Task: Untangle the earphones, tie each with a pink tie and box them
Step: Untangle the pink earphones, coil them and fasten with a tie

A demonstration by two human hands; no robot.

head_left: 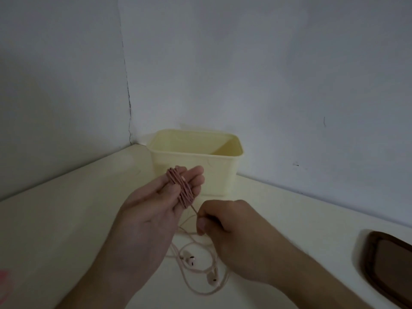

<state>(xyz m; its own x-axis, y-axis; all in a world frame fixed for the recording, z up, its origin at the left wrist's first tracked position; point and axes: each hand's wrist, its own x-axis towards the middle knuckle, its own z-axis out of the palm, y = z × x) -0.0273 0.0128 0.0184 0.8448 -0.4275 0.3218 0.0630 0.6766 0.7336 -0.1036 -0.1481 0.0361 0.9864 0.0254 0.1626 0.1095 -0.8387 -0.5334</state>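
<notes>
My left hand (153, 210) is raised palm up in front of the box, and a pink earphone cord (181, 188) is coiled several times around its fingers. My right hand (231, 228) pinches the loose run of that cord just below the coil. The rest of the pink earphones (196, 264) lies on the table under my hands, with two earbuds and loops of cord. An open pale yellow box (196, 150) stands behind my hands near the wall corner. I cannot see into its bottom.
A dark brown lid (388, 264) lies on the table at the right edge. Something pink (5, 277) shows blurred at the far left edge. Pale walls meet in a corner behind the box.
</notes>
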